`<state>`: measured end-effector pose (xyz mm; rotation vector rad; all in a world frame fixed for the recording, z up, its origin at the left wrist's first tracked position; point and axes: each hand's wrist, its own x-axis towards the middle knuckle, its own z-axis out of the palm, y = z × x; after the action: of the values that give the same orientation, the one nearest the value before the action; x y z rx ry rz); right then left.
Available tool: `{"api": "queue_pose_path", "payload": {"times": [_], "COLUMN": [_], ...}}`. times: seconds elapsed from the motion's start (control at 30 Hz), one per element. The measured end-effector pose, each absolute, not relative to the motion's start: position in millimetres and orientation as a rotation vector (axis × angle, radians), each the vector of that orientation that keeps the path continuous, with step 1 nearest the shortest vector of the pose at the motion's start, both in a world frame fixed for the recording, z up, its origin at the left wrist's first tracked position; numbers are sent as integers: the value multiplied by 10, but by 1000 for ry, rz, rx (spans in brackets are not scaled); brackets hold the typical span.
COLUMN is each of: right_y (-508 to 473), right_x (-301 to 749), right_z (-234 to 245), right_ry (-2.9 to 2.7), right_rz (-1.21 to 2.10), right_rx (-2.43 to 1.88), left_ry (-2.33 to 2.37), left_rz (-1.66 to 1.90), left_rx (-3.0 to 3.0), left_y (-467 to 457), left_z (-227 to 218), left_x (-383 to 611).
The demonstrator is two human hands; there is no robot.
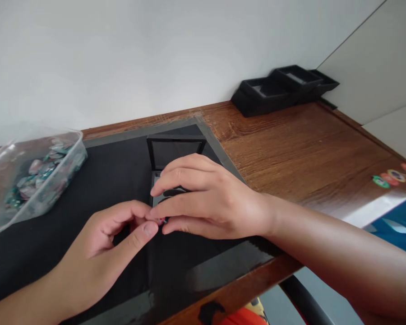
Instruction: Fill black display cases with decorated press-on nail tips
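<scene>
My left hand [103, 248] is closed, its thumb and forefinger pinching a tiny pink-and-dark thing [161, 221] that is mostly hidden by fingers. At the same spot my right hand [209, 201] has its thumb and forefinger tips around that thing, with its other fingers stretched above. Behind and under the right hand, a black hinged case [150, 153] lies with its windowed lid raised. Part of a dark oval in its grey inside shows between the fingers. A black mat [118, 171] lies beneath both hands.
A clear plastic tub [62, 185] of small teal and pinkish pieces sits at the left. Black open trays [260, 90] stand against the wall at the back right. Round stickers [389, 178] mark the right edge of the wooden table [274, 149].
</scene>
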<state>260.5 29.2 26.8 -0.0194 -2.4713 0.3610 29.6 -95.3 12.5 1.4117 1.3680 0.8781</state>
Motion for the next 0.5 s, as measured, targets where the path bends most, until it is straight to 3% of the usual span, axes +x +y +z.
{"api": "queue_pose_path", "payload": {"times": [0.2,0.5], "right_y": [297,201], "right_x": [2566,2510], "right_z": [240,278], "right_ry": [-2417,-2335], "right_rz": [628,655], "right_rx": [2,90], "left_ry": [1284,1211], "left_rz": [824,773], "left_rx": [1417,1305], "left_y": [-964,-1155], "left_z": [68,37], "left_x": [264,174]}}
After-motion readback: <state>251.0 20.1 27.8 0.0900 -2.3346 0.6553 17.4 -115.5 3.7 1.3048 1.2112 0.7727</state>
